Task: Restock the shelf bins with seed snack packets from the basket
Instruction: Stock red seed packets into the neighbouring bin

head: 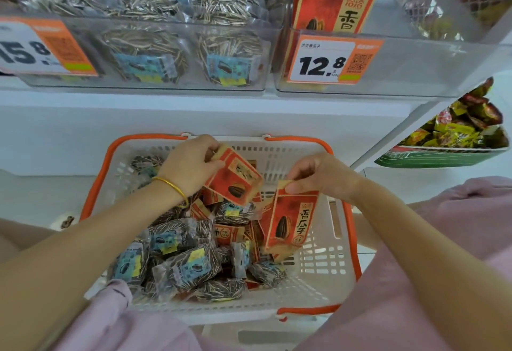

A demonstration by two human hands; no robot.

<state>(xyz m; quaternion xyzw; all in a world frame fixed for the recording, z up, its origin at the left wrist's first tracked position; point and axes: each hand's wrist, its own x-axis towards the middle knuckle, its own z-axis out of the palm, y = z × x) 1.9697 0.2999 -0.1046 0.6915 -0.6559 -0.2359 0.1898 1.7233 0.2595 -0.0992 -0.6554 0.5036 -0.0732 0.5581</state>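
Two hands work over the white, orange-rimmed basket [327,267]. Above the basket's left side, a clear shelf bin [83,73] holds clear packets of striped seeds behind a tag reading 15.8 [41,48]. More clear striped-seed packets [177,256] lie heaped in the basket's left half. Near the basket's far rim, the left hand [191,165], with a gold bangle [173,186] on its wrist, pinches the top edge of a tilted red seed packet [235,181] between thumb and curled fingers. Over the basket's right half, the right hand [321,174] pinches the top corner of a second red packet [291,220], which hangs nearly upright. Above the basket's right side, a second clear bin [401,73] holds upright red packets behind a tag reading 12.8 [329,62]. Right of the basket and higher, a tray [443,156] carries green and red wrapped snacks.
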